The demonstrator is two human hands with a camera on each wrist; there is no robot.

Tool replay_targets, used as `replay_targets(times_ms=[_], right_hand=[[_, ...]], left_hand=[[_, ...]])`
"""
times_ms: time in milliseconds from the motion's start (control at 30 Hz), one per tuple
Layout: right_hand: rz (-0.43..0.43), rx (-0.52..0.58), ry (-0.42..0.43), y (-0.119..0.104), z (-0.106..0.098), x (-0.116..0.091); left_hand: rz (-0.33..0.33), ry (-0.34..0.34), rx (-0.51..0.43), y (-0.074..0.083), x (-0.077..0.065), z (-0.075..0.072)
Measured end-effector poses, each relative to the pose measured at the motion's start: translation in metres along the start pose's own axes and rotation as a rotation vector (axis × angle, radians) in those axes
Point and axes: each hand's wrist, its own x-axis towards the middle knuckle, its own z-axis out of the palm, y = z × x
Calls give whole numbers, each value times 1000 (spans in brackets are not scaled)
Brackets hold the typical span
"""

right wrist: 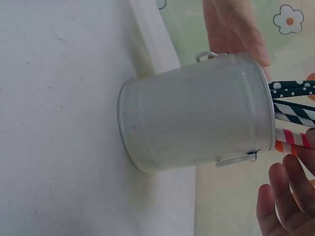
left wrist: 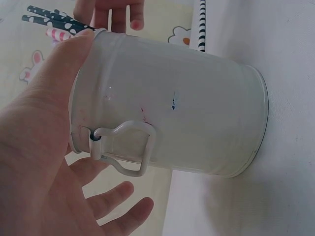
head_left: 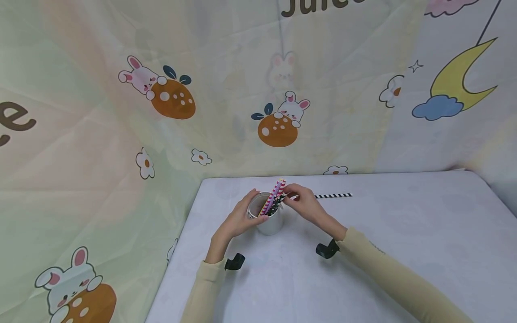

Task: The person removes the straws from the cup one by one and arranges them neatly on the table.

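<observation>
My left hand grips a small white metal bucket by its rim, the thumb in front. Its other fingers spread apart behind, as the left wrist view shows. The bucket stands on the table, with small loop handles on its sides. Several patterned paper straws lean out of it: pink-striped, and dark ones with white dots or diamonds. At the bucket's right, my right hand has thumb and forefinger together at the straws and seems to pinch one. The exact contact is partly hidden; its remaining fingers are loosely bent.
A black-and-white striped straw lies on the white table, behind and right of the bucket. A printed cloth backdrop with rabbits hangs behind the table and on the left. Black curved pieces hang at both wrists.
</observation>
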Motion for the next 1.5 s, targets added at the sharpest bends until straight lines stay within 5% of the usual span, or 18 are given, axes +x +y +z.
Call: replay_targets(times_ms=[1500], right_hand=[[54, 173, 161, -17, -52, 11]], left_hand=[[-3, -13, -8, -1, 1, 1]])
